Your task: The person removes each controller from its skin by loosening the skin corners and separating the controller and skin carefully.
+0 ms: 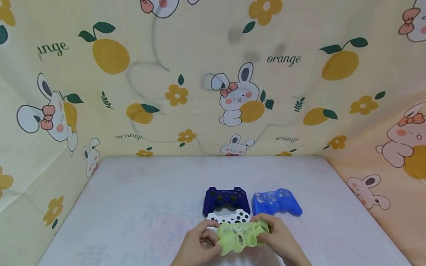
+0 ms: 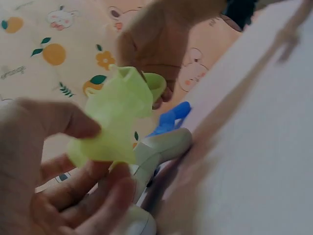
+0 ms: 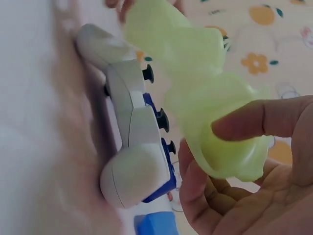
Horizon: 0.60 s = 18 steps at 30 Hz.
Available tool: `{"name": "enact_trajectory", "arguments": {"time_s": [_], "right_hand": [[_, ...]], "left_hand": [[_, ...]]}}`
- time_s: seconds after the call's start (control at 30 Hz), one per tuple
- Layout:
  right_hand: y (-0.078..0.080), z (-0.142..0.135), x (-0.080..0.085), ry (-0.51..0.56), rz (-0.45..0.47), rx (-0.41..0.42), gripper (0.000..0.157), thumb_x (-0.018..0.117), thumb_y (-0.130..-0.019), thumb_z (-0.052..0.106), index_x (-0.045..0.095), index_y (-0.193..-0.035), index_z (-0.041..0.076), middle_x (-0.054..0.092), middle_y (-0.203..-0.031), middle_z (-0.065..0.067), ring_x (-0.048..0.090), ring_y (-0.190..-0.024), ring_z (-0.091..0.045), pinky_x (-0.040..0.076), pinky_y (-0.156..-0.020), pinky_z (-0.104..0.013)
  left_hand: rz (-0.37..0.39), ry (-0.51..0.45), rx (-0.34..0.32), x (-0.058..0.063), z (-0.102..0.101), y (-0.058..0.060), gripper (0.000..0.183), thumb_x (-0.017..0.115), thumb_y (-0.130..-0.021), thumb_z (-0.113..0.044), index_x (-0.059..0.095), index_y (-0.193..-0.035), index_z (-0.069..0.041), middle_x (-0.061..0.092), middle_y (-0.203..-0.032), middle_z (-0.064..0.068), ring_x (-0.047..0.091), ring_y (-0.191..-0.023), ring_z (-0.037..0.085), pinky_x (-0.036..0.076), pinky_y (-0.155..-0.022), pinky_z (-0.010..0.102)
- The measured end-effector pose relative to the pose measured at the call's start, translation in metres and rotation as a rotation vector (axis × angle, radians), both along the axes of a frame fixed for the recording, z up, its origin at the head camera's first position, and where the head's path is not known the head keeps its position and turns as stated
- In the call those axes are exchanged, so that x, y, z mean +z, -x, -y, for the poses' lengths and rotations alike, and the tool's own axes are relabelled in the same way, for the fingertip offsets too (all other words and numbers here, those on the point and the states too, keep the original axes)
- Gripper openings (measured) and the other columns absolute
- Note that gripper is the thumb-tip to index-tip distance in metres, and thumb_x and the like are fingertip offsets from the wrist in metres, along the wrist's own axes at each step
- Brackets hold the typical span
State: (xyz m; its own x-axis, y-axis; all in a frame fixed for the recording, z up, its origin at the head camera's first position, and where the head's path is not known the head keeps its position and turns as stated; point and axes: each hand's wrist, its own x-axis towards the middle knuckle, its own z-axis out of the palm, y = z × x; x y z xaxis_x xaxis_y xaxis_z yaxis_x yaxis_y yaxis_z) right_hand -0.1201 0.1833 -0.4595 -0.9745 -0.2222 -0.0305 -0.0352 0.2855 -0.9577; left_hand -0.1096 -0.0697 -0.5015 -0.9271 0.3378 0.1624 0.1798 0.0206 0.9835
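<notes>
Both hands hold a soft, translucent yellow-green silicone controller cover (image 1: 242, 235), floppy and creased, with cut-out holes. My left hand (image 1: 198, 243) pinches its left end between thumb and fingers, as the left wrist view shows on the cover (image 2: 115, 117). At the other end, my right hand (image 1: 281, 237) has its thumb inside the hollow of the cover (image 3: 195, 93) and its fingers curled behind. Just beyond the cover lies a white game controller (image 1: 230, 217) on the table, partly hidden by it; in the right wrist view the controller (image 3: 137, 171) shows black thumbsticks.
A dark blue game controller (image 1: 228, 197) lies behind the white one. To its right is a controller in a bright blue cover (image 1: 276, 201). The white table (image 1: 142, 209) meets patterned cloth walls (image 1: 201, 69) at the back and sides.
</notes>
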Motion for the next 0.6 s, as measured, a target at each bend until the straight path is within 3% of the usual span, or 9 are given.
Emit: {"name": "enact_trajectory", "arguments": {"time_s": [0.13, 0.33, 0.47, 0.6], "right_hand": [[0.0002, 0.0050, -0.0028, 0.011, 0.008, -0.057, 0.033, 0.065, -0.068, -0.010, 0.066, -0.100, -0.003, 0.062, -0.089, -0.010, 0.056, -0.080, -0.020, 0.050, -0.067, -0.028], [0.0022, 0.0100, -0.0062, 0.034, 0.012, -0.070, 0.033, 0.066, -0.070, -0.009, 0.066, -0.102, -0.003, 0.062, -0.093, -0.010, 0.055, -0.083, -0.019, 0.051, -0.068, -0.028], [0.0030, 0.0076, -0.0089, 0.081, 0.026, -0.082, 0.040, 0.065, -0.070, -0.010, 0.064, -0.110, -0.006, 0.062, -0.101, -0.013, 0.056, -0.086, -0.019, 0.051, -0.071, -0.028], [0.0027, 0.0038, -0.0093, 0.152, 0.000, -0.074, 0.045, 0.064, -0.071, -0.012, 0.060, -0.116, -0.010, 0.062, -0.106, -0.016, 0.059, -0.087, -0.017, 0.052, -0.074, -0.028]], "left_hand": [[0.044, -0.038, -0.012, -0.0027, -0.0027, -0.0017, 0.044, 0.069, -0.080, 0.001, 0.058, -0.122, -0.005, 0.066, -0.077, 0.001, 0.064, -0.065, 0.013, 0.055, -0.063, 0.026], [0.061, -0.090, 0.061, -0.0036, 0.0002, -0.0012, 0.046, 0.067, -0.079, 0.006, 0.059, -0.124, -0.005, 0.067, -0.082, 0.007, 0.063, -0.069, 0.015, 0.058, -0.063, 0.036], [0.019, -0.115, 0.128, -0.0055, 0.0030, -0.0004, 0.051, 0.068, -0.077, 0.008, 0.060, -0.126, -0.004, 0.065, -0.085, 0.010, 0.063, -0.079, 0.018, 0.056, -0.074, 0.031], [0.034, -0.156, 0.174, -0.0086, 0.0048, 0.0009, 0.051, 0.069, -0.075, 0.010, 0.061, -0.124, 0.001, 0.063, -0.089, 0.010, 0.063, -0.086, 0.021, 0.052, -0.080, 0.026]]}}
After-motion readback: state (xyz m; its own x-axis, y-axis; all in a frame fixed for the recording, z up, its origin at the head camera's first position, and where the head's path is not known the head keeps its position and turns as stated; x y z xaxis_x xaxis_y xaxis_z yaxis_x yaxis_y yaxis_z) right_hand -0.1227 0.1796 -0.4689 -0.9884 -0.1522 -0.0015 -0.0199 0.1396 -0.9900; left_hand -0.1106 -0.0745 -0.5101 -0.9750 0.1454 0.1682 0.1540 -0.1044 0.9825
